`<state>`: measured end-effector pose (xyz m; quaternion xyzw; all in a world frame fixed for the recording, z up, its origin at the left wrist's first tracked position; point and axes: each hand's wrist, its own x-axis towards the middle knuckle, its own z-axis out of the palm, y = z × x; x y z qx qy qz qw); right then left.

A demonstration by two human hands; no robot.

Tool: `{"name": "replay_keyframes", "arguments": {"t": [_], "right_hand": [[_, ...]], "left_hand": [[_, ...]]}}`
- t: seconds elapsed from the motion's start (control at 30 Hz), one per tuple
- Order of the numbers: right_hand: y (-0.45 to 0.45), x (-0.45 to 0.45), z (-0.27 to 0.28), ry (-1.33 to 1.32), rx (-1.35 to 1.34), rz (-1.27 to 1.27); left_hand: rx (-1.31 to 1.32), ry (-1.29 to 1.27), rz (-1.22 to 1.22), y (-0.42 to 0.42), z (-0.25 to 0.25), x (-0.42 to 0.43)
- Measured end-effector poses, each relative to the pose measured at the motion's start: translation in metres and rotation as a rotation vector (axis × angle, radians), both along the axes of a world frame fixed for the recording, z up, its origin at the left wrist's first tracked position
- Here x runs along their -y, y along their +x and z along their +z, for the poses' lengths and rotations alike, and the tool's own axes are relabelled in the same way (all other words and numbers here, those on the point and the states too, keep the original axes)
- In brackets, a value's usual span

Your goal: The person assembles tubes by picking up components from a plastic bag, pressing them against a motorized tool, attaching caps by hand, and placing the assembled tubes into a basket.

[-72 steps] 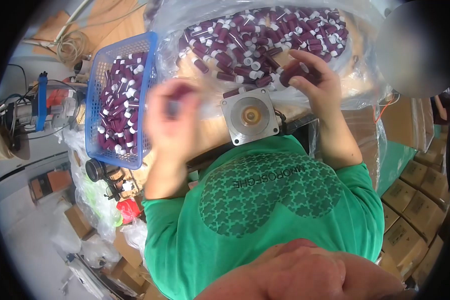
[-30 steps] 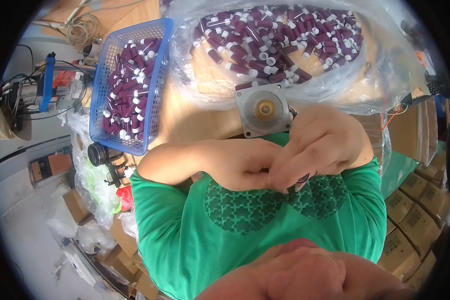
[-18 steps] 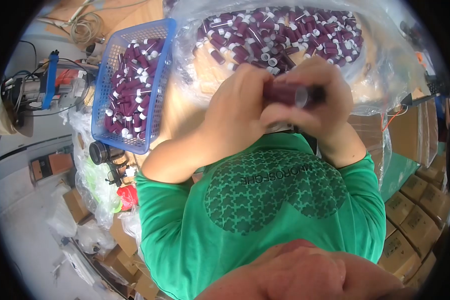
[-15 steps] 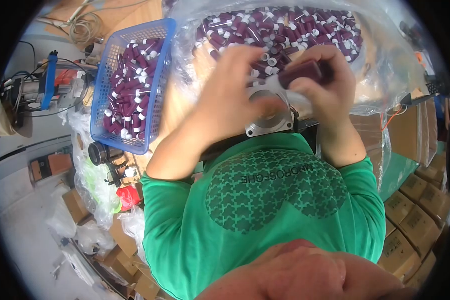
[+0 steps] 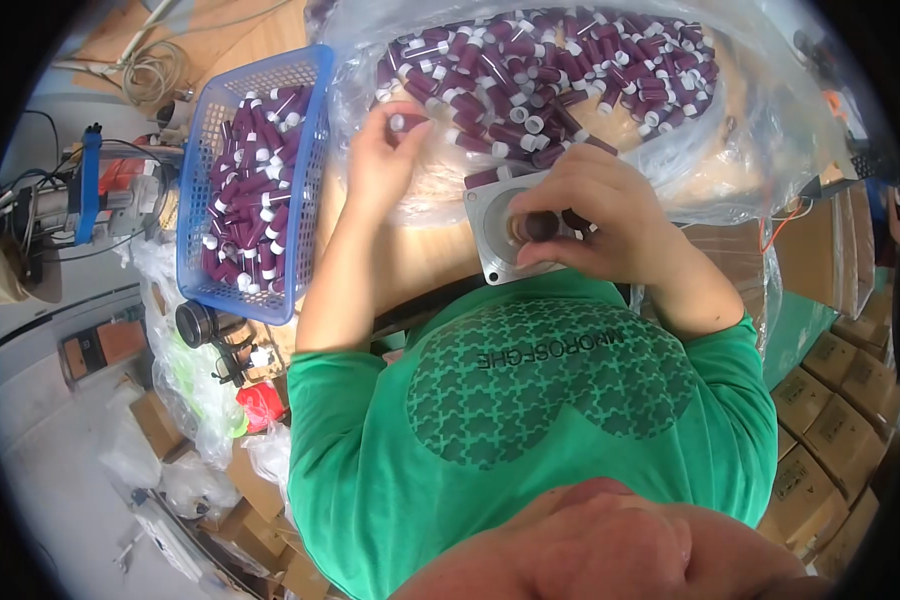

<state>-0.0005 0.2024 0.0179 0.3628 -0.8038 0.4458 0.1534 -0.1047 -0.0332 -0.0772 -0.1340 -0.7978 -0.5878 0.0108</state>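
Note:
My left hand (image 5: 382, 155) is raised between the blue basket and the pile, its fingers closed around a small purple tube whose white end (image 5: 398, 122) shows at the fingertips. My right hand (image 5: 600, 212) grips a dark purple tube (image 5: 541, 226) over the round opening of a square metal fixture (image 5: 489, 228). How far that tube sits inside the opening I cannot tell. Just beyond the fixture, a large pile of purple tubes with white ends (image 5: 510, 75) lies on clear plastic sheeting (image 5: 760, 165).
On the left stands a blue perforated basket (image 5: 313, 130) filled with similar tubes. A black round lens-like part (image 5: 196, 323) lies near its front corner. Cardboard boxes (image 5: 810, 490) are stacked at lower right. Cables (image 5: 155, 72) and machinery (image 5: 130, 200) are at the far left.
My left hand has moved left, away from the fixture, and now holds a tube. My right hand has lowered its tube onto the fixture, which now shows more of its face.

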Motion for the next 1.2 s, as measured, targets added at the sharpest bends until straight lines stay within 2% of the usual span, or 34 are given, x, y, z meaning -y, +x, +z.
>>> {"name": "replay_keyframes", "arguments": {"t": [0.03,0.13,0.17,0.23,0.27,0.3,0.33,0.37,0.43,0.47,0.57,0.67,0.77,0.87,0.93,1.0,1.03,1.07,1.1,1.2], "right_hand": [[-0.002,-0.001,0.0,-0.001,0.016,0.027],[-0.008,-0.005,-0.001,0.013,0.095,0.105],[-0.01,-0.008,-0.002,0.019,0.125,0.131],[-0.012,-0.019,-0.016,-0.459,0.433,0.054],[-0.017,-0.032,-0.027,-0.644,0.536,0.011],[-0.022,-0.046,-0.038,-0.847,0.617,-0.034],[-0.028,-0.057,-0.045,-0.942,0.632,-0.093],[-0.035,-0.069,-0.052,-1.039,0.641,-0.153],[-0.035,-0.074,-0.054,-1.104,0.652,-0.259],[-0.034,-0.076,-0.057,-1.11,0.674,-0.228],[-0.028,-0.075,-0.061,-1.097,0.706,-0.221],[-0.024,-0.066,-0.054,-1.097,0.737,-0.206],[-0.018,-0.062,-0.049,-1.068,0.789,-0.144],[0.015,-0.035,-0.021,-0.833,0.613,0.125],[0.029,-0.02,-0.008,-0.568,0.377,0.287],[0.038,-0.005,-0.002,-0.311,0.135,0.309],[0.042,0.003,-0.001,-0.196,0.028,0.27],[0.043,0.012,-0.008,-0.24,-0.054,0.252],[0.042,0.009,-0.001,-0.163,-0.14,0.219],[0.044,0.008,0.0,-0.059,-0.164,0.212]], "left_hand": [[0.162,0.207,-0.023,0.011,0.018,0.001],[0.156,0.436,-0.144,0.053,0.065,-0.007],[0.122,0.423,-0.195,0.068,0.076,-0.012],[0.056,0.395,-0.307,0.091,0.093,-0.024],[-0.03,0.088,-0.391,0.096,0.099,-0.024],[-0.074,-0.042,-0.437,0.1,0.104,-0.028],[-0.118,-0.173,-0.481,0.103,0.107,-0.034],[-0.265,-0.177,-0.446,0.103,0.101,-0.036],[-0.231,-0.278,-0.481,0.101,0.108,-0.041],[-0.227,-0.309,-0.473,0.1,0.109,-0.043],[-0.3,-0.333,-0.394,0.101,0.107,-0.045],[-0.3,-0.238,-0.313,0.103,0.1,-0.049],[-0.27,-0.059,-0.346,0.104,0.086,-0.05],[-0.073,0.645,-0.188,0.111,0.09,-0.052],[-0.119,0.954,-0.223,0.112,0.1,-0.049],[-0.356,0.916,-0.477,0.111,0.099,-0.051],[-0.371,0.898,-0.5,0.113,0.099,-0.052],[-0.386,0.88,-0.524,0.118,0.099,-0.054],[-0.4,0.861,-0.546,0.122,0.099,-0.055],[-0.339,0.763,-0.712,0.123,0.096,-0.043]]}}
